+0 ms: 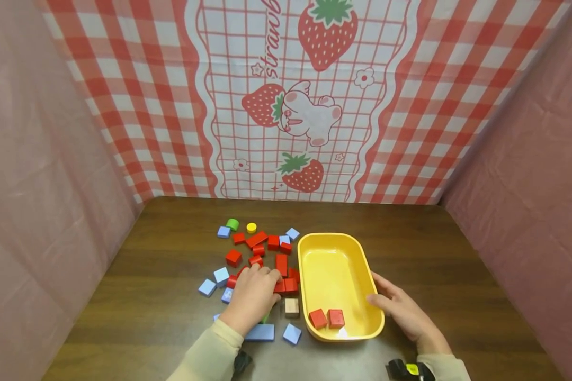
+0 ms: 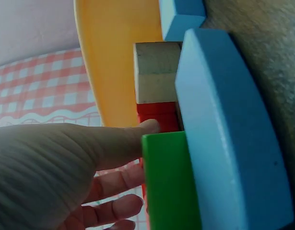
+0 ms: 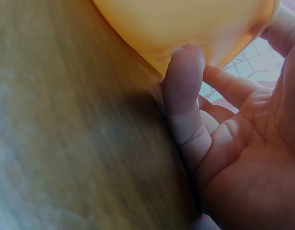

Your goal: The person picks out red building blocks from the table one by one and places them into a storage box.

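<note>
The head view looks forward and down from the near side of the brown, wood-grained bench [image 1: 167, 254], reaching its far edge. The left-wrist view, turned sideways, looks closely past the left hand [image 1: 252, 296]; the right-wrist view, also sideways, sits low by the right hand [image 1: 407, 312]. All three share the glossy yellow, round-cornered tray [image 1: 333, 283].

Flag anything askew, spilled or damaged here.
One oddity: on the backdrop cloth, the lettering runs vertically and the cartoon animal lies sideways, as if turned. Otherwise, blocks lie loosely scattered beside the upright yellow tray; no damage shows.
</note>
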Motion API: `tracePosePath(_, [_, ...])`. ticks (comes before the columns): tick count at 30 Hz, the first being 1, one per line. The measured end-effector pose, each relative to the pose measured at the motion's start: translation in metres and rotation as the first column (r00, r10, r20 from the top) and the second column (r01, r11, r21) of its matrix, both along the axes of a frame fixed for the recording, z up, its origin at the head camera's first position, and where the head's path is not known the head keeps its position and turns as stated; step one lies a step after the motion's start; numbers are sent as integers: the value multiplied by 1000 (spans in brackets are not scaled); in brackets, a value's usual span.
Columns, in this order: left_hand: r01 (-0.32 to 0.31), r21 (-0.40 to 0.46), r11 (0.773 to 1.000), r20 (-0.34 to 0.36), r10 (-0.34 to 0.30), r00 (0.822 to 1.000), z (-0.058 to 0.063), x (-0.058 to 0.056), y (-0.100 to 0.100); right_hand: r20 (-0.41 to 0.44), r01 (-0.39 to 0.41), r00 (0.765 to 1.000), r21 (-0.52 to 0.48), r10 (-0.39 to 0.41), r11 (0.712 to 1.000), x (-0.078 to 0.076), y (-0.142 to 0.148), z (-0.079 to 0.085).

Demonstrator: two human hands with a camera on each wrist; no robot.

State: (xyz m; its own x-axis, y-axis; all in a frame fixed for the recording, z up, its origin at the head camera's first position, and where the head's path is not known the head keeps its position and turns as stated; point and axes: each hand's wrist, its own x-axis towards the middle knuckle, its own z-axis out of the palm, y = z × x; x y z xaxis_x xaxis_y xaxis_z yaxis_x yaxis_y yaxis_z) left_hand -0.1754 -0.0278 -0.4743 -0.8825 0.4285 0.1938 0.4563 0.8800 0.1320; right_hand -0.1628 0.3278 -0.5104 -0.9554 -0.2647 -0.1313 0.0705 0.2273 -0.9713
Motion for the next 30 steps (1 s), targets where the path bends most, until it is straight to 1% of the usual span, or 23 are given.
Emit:
tracePosePath(9, [3,6,1000,-13,-3,1000,0,0,-2,-6,-2,1000,14,2,1000,-2,0,1])
tracePosePath(16, [7,8,1000,-29,-7,1000,-1,1,-2,-6,-20,1000,-52,20,998,0,1,-3])
tracePosePath(19, [1,19,1000,-36,-1,999,2,2,-3,-10,-23,1000,-63,22,998,0,1,-4])
tracePosePath(22, [3,41,999,-71,0,997,10,2,-4,-11,-22,1000,-61,22,998,0,1,-4])
tracePosePath(24, [6,65,998,-109,1,994,18,1,-6,-9,-19,1000,-54,19,998,0,1,-4])
tracePosePath(28, [25,121,992,-201,0,980,35,4,-4,0,-11,1000,-24,11,1000,0,1,-3])
tracePosePath(30, [56,158,986,-234,-17,972,43,7,1,6,-7,1000,-9,7,1000,0,1,-2])
